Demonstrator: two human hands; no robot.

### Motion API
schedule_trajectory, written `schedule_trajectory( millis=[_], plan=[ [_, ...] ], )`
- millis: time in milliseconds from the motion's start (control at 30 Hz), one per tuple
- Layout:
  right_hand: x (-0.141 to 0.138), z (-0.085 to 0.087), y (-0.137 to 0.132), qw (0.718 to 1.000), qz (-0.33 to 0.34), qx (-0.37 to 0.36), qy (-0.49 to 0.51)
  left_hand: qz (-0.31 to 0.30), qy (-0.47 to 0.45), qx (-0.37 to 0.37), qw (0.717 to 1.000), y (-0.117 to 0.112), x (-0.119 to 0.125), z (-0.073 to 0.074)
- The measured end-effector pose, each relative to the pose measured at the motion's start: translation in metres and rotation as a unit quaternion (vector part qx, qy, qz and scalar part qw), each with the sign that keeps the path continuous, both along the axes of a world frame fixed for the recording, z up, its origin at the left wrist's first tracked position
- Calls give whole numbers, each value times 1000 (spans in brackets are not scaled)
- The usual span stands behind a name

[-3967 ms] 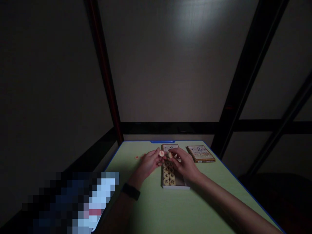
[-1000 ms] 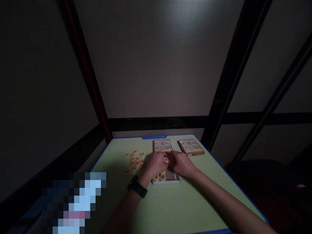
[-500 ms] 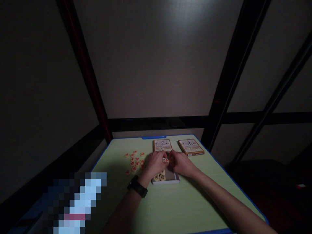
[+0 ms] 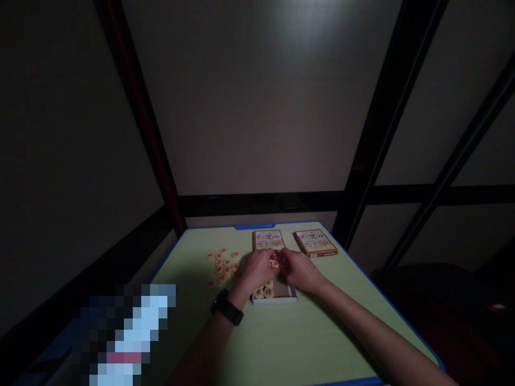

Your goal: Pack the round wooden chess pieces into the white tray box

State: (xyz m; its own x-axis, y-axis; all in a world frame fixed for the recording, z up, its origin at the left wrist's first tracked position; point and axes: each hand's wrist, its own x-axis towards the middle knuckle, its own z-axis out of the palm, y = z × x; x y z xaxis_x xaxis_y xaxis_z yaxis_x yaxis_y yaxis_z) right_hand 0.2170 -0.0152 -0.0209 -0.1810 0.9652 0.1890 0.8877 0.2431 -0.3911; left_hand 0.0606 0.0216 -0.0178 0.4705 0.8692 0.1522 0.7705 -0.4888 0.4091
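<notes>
Nearest on my feed: black wristwatch (image 4: pixel 228 310). Beyond it, white-edged tray (image 4: pixel 276 301), black-marked discs (image 4: pixel 264 291) in near left corner. Over tray, left hand (image 4: pixel 258 269) pinches red-marked disc (image 4: pixel 274 264); right hand (image 4: pixel 301 269) curled just beside, grip I cannot tell. Loose red discs (image 4: pixel 219 262) scattered left on green table (image 4: pixel 314 338). Printed boxes (image 4: pixel 315 241) farther back.

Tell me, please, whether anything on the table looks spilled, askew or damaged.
Nothing visible looks damaged. Only the loose red pieces stand out mildly: they lie scattered left of the tray, while the visible black pieces sit close together inside it.
</notes>
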Motion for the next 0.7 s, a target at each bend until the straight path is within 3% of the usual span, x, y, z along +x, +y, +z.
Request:
schedule_trajectory(
  millis=[267, 433, 533, 700],
  plan=[
    [-1, -3, 1, 1000, -3, 16, -24, 3, -39, -4, 999, 1, -2, 2],
    [-1, -4, 0, 999, -3, 28, -38, 37, -81, 12, 996, 2, -9, 12],
    [0, -2, -2, 999, 13, 33, -25, 83, -90, 59, 991, 11, -31, 22],
    [1, 6, -5, 999, 28, 22, 22, 211, -45, 103, 971, 34, -95, 29]
  ],
)
